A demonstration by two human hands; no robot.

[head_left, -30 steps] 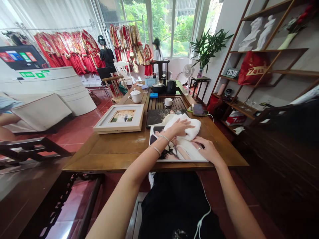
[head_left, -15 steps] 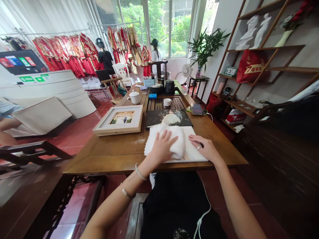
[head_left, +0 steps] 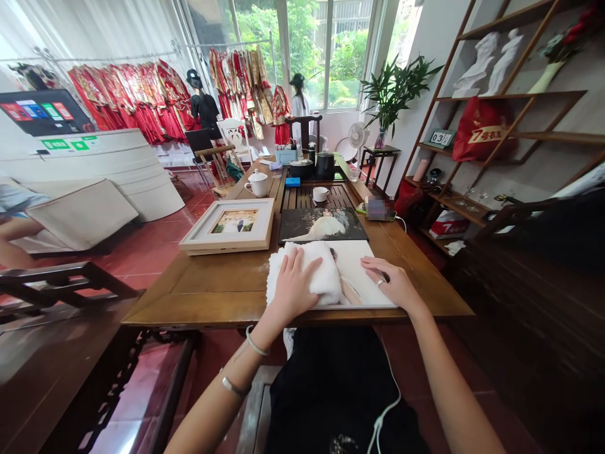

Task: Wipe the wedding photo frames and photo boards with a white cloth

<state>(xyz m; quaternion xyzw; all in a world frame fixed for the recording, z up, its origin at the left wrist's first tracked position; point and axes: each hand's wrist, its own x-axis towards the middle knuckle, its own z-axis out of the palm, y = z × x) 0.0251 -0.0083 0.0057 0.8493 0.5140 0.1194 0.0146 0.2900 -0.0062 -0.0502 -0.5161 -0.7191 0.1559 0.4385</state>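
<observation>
My left hand (head_left: 293,284) lies flat with spread fingers on a bunched white towel (head_left: 326,275). The towel covers the left part of a pale photo panel (head_left: 366,287) at the table's near edge. On the panel's right side rests my right hand (head_left: 391,282), fingers stretched out, a ring on one of them; it grips nothing. Just beyond the towel is a dark photo panel (head_left: 347,221) with a pale shape printed on it. A light wooden picture frame (head_left: 196,239) sits to the left of both panels.
The wooden table (head_left: 189,287) also bears a white lidded cup (head_left: 258,183), a small white cup (head_left: 320,194), a blue box (head_left: 292,181) and a black kettle (head_left: 325,165). A cable runs from a device at the right edge. Two people stand near the garment racks.
My left hand has slid the towel a little to the left, uncovering more of the pale panel's picture. My right hand keeps its place on the panel.
</observation>
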